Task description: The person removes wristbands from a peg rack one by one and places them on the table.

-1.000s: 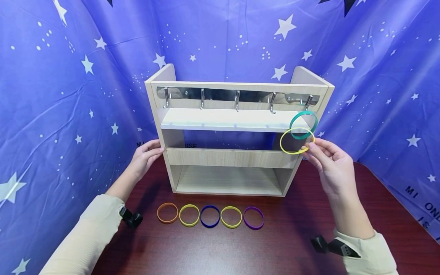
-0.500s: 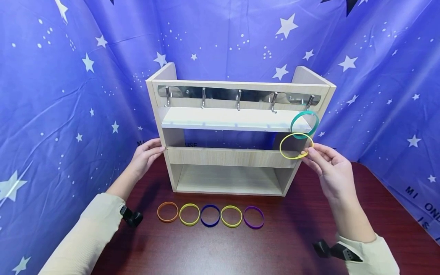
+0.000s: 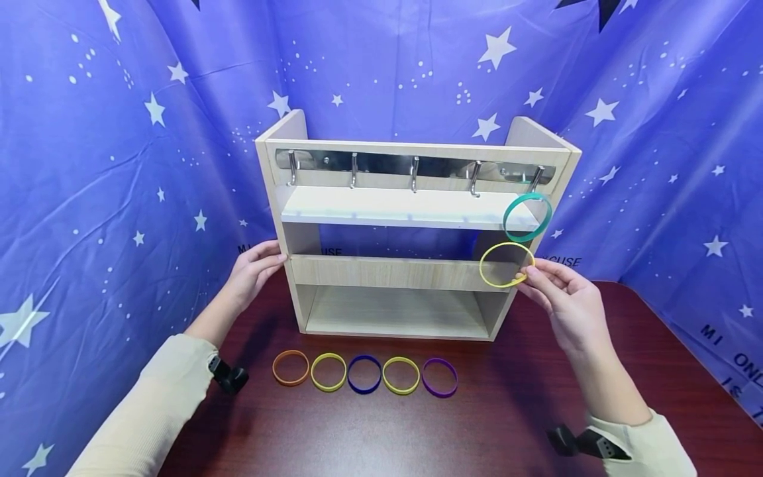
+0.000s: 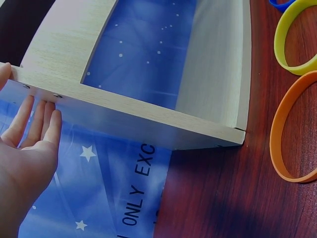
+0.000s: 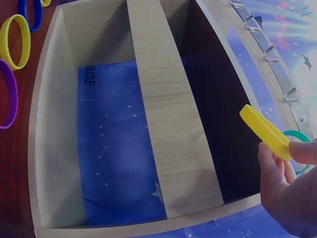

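Note:
My right hand [image 3: 572, 308] pinches a yellow wristband [image 5: 260, 129] between thumb and fingers, in front of the right side of the wooden shelf unit [image 3: 399, 275]. A green wristband [image 3: 526, 237] hangs from the rightmost metal hook [image 3: 537, 176], just above the held band in the head view. My left hand [image 3: 253, 275] rests against the unit's left side panel. In the left wrist view, its fairly straight fingers [image 4: 37, 121] touch the outer face, and the thumb lies at the front edge.
On the dark red table [image 3: 381, 437], in a row before the unit, lie wristbands: orange [image 3: 291, 384], yellow [image 3: 328, 389], blue [image 3: 365, 391], yellow [image 3: 401, 392] and purple [image 3: 440, 395]. Several hooks line a metal rail [image 3: 381, 163] above a white shelf [image 3: 405, 205]. A starry blue curtain [image 3: 387, 73] surrounds the table.
My right hand has lowered the yellow wristband and drawn it slightly left, so it no longer overlaps the hanging green one in the head view. My left hand stays at the panel.

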{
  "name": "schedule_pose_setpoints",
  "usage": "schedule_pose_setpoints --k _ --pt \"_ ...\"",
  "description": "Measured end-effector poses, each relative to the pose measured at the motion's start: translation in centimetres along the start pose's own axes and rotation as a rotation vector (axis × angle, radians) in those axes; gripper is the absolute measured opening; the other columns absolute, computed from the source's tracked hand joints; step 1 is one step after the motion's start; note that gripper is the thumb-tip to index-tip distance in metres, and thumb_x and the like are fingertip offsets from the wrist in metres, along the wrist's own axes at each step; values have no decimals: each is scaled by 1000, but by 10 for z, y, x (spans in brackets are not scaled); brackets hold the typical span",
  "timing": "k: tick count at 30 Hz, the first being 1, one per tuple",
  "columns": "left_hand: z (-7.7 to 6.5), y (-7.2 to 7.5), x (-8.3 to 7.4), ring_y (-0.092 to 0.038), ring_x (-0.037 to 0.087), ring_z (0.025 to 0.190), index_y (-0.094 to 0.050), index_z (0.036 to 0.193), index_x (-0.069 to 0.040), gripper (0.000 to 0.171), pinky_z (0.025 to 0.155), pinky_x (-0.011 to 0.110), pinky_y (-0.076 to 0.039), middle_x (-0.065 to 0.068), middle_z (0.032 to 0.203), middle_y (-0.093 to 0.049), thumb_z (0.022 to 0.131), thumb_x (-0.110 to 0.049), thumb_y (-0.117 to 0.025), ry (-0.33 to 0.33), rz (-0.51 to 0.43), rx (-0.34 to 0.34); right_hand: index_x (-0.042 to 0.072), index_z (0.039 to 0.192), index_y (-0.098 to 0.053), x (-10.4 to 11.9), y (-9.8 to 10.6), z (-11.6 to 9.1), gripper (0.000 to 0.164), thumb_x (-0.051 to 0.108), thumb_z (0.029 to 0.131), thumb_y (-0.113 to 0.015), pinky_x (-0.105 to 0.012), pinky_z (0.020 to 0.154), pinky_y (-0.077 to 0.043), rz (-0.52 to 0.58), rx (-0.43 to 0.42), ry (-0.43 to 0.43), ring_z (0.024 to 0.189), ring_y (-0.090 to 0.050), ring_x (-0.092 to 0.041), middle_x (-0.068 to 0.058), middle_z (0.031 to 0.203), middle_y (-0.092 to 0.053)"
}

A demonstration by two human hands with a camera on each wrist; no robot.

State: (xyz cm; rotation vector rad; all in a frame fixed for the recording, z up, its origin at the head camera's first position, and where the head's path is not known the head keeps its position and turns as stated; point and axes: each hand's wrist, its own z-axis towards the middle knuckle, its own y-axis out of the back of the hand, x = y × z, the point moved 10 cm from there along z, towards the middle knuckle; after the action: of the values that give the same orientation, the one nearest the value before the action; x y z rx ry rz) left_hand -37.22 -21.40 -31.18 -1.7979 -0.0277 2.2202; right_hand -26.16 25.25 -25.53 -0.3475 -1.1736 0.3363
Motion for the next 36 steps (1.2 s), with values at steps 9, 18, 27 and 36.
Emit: schedule_pose_setpoints --k 9,18,27,36 --pt "-1 0 1 -64 1 93 -60 103 -18 26 87 11 -51 -9 99 -66 91 3 -51 5 -10 4 3 95 -72 -15 -2 -6 23 -13 89 -56 -26 75 -60 -68 10 -37 78 -73 -11 -4 83 -74" --pt "-1 1 2 -63 0 93 -58 106 -14 23 87 11 -51 -10 98 -65 91 2 -51 22 6 -13 13 93 -71 -43 -2 -14 23 -6 90 -59 -22 74 -59 -222 26 -129 78 -72 -8 3 83 -73" --pt "0 0 0 -63 0 93 -60 103 -17 24 88 12 -51 -9 99 -66 91 2 -51 -6 -3 0 18 91 -71 -67 4 -22 25 -4 90 -60 -22 75 -60 -281 53 -196 79 -71 -6 5 84 -74" --pt "1 2 2 -63 1 93 -62 102 -19 28 87 12 -51 -9 99 -66 91 4 -50 -2 -5 -7 20 89 -71 -84 16 -31 24 -3 90 -61 -23 76 -60 -326 42 -281 79 -71 -5 7 82 -73"
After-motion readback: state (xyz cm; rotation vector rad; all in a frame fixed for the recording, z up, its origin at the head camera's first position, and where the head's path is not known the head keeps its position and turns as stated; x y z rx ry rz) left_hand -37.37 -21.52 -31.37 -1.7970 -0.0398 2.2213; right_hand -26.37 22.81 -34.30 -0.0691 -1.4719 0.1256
